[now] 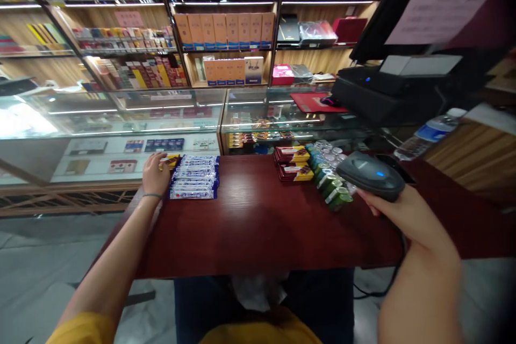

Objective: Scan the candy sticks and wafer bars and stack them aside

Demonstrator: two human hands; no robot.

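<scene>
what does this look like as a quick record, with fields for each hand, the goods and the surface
left hand: at the left end of the blue-and-white packets, grip unclear
right hand: holds barcode scanner, blue light on
surface: dark red table
other goods: red-brown packets, row of green-labelled containers by the scanner
far right: water bottle, tilted

This is a small shop. Lit wooden wall shelves [226, 27] carry rows of boxed goods, long glass display cases [161, 113] show packets inside, a black till machine [387, 86] stands near, and a grey handheld barcode scanner [371, 174] is above the dark red wooden surface [262, 220].
</scene>
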